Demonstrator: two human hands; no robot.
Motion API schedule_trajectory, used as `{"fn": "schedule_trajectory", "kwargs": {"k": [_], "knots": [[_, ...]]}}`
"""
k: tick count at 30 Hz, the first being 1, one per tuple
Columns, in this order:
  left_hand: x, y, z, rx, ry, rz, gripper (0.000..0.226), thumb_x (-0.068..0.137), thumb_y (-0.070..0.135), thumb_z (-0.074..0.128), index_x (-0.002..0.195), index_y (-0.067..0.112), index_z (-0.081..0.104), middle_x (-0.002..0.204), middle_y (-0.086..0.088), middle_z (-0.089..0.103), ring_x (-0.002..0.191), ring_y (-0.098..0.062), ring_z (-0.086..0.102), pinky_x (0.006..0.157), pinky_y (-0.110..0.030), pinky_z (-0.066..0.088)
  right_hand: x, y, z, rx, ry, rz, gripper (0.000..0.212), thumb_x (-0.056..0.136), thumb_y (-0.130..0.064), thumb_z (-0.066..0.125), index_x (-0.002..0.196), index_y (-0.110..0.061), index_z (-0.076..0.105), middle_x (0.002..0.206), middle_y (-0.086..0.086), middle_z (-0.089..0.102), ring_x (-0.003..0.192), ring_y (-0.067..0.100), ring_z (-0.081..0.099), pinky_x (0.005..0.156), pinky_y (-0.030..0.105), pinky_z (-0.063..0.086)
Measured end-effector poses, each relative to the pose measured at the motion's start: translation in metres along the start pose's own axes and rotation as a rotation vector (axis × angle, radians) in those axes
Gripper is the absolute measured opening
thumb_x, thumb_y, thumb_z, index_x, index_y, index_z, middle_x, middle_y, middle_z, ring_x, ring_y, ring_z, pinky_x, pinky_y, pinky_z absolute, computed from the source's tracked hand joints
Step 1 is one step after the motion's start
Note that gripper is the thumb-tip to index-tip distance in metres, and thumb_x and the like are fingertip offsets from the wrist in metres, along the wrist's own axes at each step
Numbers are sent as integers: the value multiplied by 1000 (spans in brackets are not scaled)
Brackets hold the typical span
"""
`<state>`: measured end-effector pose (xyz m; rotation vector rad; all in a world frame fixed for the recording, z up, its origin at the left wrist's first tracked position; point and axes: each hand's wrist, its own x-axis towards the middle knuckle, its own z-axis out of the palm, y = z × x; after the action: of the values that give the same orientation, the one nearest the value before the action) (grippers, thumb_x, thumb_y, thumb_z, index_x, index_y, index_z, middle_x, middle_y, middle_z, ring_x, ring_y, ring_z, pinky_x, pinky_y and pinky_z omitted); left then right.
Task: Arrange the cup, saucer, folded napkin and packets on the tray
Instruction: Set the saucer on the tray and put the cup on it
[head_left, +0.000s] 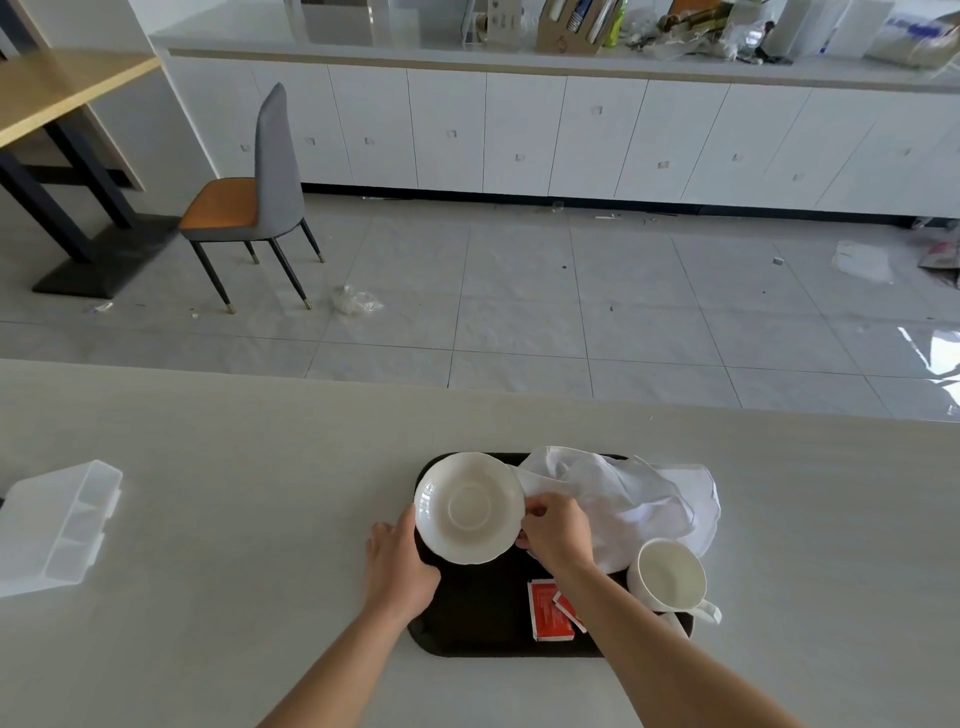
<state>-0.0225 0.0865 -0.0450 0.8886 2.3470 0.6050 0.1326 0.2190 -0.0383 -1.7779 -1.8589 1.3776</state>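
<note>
A dark tray (467, 623) lies on the pale table in front of me. Over its left half is a white saucer (470, 506), tilted a little. My left hand (400, 561) holds its left rim and my right hand (553, 532) pinches its right rim. A crumpled white napkin (623, 499) covers the tray's far right corner and spills past its edge. The white cup (670, 577) stands upright at the tray's right side, handle toward me. Red packets (548, 610) lie on the tray near my right forearm, partly hidden by it.
A clear plastic compartment box (62, 525) lies on the table at the far left. Beyond the table's far edge are a tiled floor, a grey and orange chair (254, 208) and white cabinets.
</note>
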Motion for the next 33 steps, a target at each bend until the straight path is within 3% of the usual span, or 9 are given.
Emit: {"fn": "schedule_trajectory", "kwargs": {"k": [3,7,11,21,25,33], "knots": [[0,-3,0,-3,0,36,73,67,13,65,134,31,41,102,-1,44,102,-20,40,83,-29,41,-3,0,-4,-68,-61,-32,25,77,3,62,78,-20,72,68,-2,72,60,13,70,58,31,62],[5,0,0,9,21,35,74,66,28,80,132,28,45,107,-3,47,108,-23,44,87,-32,43,-4,-2,-9,-287,-100,-165,23,70,6,64,83,-12,69,72,2,70,72,22,67,69,42,60],[6,0,2,-14,59,34,76,65,31,82,132,31,46,102,-2,46,106,-24,47,84,-31,43,-6,-5,-7,-276,-70,-211,19,70,5,62,82,-8,69,71,7,70,74,28,67,67,41,56],[5,-1,5,-16,74,31,81,67,31,80,138,34,40,100,-2,44,105,-26,48,86,-34,45,-9,-8,-7,-288,-64,-233,25,71,8,62,85,-11,69,66,-5,63,73,21,64,66,36,55],[5,-3,6,-11,52,44,86,64,31,82,138,35,38,100,1,40,108,-25,46,85,-30,41,-9,-6,-9,-275,-93,-234,26,71,6,63,89,-11,71,72,3,70,74,24,67,71,41,59],[7,-5,4,14,42,80,93,52,50,86,132,35,42,97,5,40,102,-21,47,78,-31,41,-11,1,-9,-216,-126,-248,18,77,0,72,90,-13,71,72,6,71,69,20,69,69,41,61]]}}
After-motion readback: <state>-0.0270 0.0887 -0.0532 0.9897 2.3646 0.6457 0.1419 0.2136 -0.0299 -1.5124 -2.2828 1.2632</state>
